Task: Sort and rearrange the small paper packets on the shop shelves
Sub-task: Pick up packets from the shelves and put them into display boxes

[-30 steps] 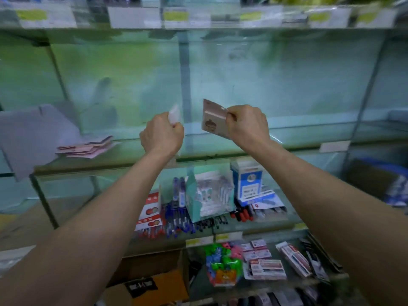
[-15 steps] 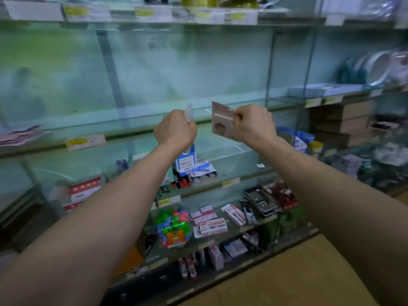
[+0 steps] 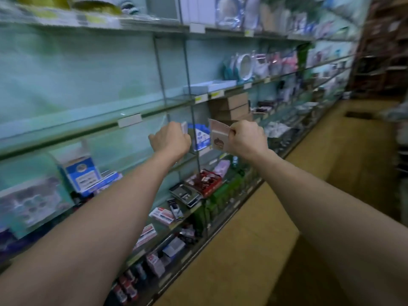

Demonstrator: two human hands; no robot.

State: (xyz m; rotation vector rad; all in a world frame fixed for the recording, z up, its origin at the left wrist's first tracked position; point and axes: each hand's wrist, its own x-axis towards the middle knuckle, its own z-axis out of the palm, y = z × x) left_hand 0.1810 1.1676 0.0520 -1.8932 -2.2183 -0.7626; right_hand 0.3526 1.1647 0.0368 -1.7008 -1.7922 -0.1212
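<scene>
Pinkish-brown packet (image 3: 219,138) sits pinched in the right hand (image 3: 247,139), small white packet (image 3: 184,127) gripped in the left hand (image 3: 170,140), both near the glass shelf (image 3: 77,129), neither placed yet, so sorting looks unfinished.

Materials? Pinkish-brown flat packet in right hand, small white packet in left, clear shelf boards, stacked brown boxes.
Pinkish-brown flat packet, pinched by right hand: likely matte paper or thin card; thin, no gloss, printed motif.
Small white packet in left hand: mostly hidden, can't tell.
Clear shelf boards: probably glass; goods below show through, greenish edges.
Stacked brown boxes: seemingly plain cardboard, dull, unprinted; blurred.
</scene>
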